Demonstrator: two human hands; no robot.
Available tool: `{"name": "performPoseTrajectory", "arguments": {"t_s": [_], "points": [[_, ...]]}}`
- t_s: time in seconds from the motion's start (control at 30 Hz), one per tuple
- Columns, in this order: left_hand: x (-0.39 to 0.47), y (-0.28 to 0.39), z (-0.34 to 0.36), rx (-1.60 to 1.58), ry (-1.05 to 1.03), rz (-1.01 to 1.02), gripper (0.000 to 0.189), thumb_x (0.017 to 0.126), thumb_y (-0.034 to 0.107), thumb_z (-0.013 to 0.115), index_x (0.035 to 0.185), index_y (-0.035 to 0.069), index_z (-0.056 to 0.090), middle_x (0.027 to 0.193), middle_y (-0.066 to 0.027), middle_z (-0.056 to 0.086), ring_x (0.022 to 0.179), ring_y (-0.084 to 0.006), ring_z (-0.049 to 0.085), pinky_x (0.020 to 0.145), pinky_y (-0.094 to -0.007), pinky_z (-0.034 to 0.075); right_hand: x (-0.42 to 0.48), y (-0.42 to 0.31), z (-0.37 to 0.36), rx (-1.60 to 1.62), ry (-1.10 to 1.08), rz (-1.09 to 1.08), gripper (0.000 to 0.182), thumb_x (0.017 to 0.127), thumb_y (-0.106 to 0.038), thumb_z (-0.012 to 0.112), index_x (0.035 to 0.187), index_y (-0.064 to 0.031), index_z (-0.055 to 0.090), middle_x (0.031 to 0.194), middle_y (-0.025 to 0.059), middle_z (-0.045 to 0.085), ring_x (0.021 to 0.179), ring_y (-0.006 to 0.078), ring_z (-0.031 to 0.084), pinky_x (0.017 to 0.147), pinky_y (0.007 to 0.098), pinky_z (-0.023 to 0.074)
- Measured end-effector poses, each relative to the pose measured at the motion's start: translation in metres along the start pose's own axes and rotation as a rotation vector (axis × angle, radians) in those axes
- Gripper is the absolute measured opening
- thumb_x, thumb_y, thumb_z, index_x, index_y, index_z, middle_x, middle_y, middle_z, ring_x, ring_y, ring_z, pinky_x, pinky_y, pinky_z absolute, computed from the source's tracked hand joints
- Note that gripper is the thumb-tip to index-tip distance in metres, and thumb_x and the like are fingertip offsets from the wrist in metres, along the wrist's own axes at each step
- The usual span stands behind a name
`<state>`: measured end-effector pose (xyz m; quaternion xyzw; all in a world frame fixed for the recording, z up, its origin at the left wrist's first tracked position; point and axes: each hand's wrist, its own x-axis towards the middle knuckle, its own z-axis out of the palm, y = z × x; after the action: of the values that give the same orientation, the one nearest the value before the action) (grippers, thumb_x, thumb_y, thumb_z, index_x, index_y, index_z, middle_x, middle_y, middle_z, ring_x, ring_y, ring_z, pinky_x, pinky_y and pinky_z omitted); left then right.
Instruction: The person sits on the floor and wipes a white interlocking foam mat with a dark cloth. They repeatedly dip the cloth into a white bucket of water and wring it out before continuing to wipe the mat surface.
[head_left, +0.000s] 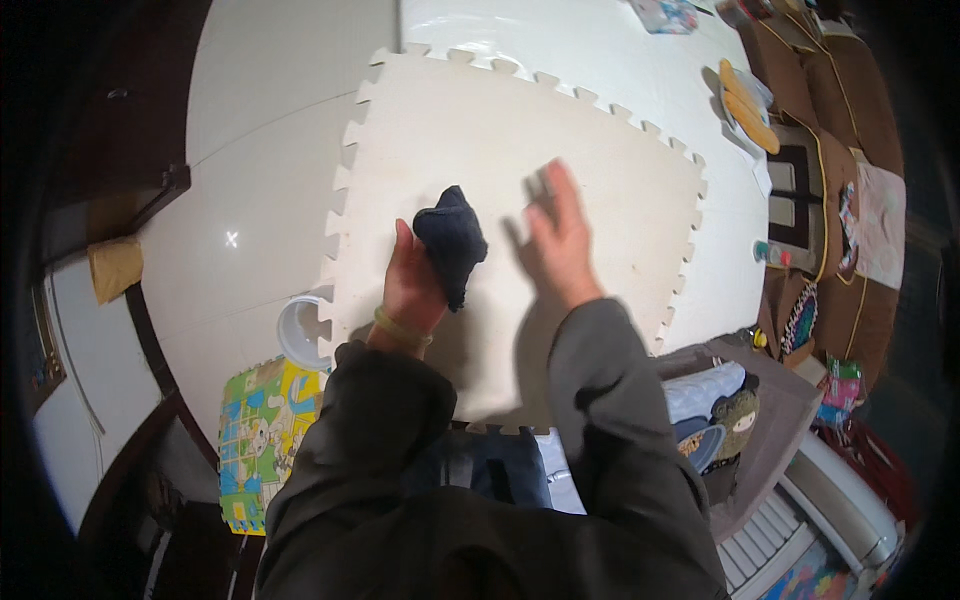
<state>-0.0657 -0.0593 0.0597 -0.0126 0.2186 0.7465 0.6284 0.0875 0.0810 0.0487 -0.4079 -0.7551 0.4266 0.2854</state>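
Observation:
A small bundle of dark navy cloth (451, 238) rests in my left hand (412, 289), against the palm side, with the thumb standing apart to its left. A pale bangle circles my left wrist. To the right, my right hand (561, 240) is held over the mat with its fingers apart and nothing in it; it is slightly blurred. Beneath both hands lies a cream foam mat (600, 165) with interlocking toothed edges. The cloth's folds hide its exact kind, and some left fingers are hidden behind it.
A white bucket (300, 334) stands by the mat's left edge, above a colourful play mat (259, 442). Long yellow-brown food pieces (746, 109) lie on a plate at upper right. A small bottle (772, 255) stands beside the brown sofa (847, 97). A grey fabric seat (784, 390) is at lower right.

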Motion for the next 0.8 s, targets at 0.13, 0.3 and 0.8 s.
{"name": "performPoseTrajectory", "arguments": {"t_s": [0.13,0.3,0.8], "points": [[-0.015,-0.024,0.009,-0.097,0.008,-0.196,0.065,0.103,0.055,0.032,0.143,0.004,0.044,0.135,-0.0097,0.055,0.122,-0.0226,0.053,0.107,-0.0387,0.039,-0.071,-0.055,0.018,0.009,-0.172,-0.004,0.082,0.078,-0.014,0.075,0.148,-0.0058,0.034,0.155,0.0228,0.030,0.141,0.0395,0.033,0.116,0.0424,0.0305],[-0.031,-0.044,0.025,0.215,0.067,-0.336,0.053,0.105,0.042,0.039,0.145,0.007,0.042,0.140,-0.0080,0.053,0.130,-0.0218,0.047,0.109,-0.0389,0.038,-0.113,-0.057,0.013,0.187,0.056,0.263,0.068,0.081,0.001,0.066,0.143,-0.0028,0.041,0.147,0.0191,0.042,0.133,0.0349,0.045,0.110,0.0390,0.0376],[-0.008,-0.130,0.023,2.098,-0.347,0.402,0.070,0.074,0.022,0.077,0.137,0.009,0.048,0.153,-0.0124,0.033,0.144,-0.0299,0.029,0.116,-0.0506,0.023,-0.173,0.020,-0.098,-0.513,0.364,0.207,0.052,0.079,0.006,0.061,0.130,-0.0005,0.053,0.136,0.0206,0.051,0.123,0.0409,0.049,0.105,0.0451,0.0393]]}}
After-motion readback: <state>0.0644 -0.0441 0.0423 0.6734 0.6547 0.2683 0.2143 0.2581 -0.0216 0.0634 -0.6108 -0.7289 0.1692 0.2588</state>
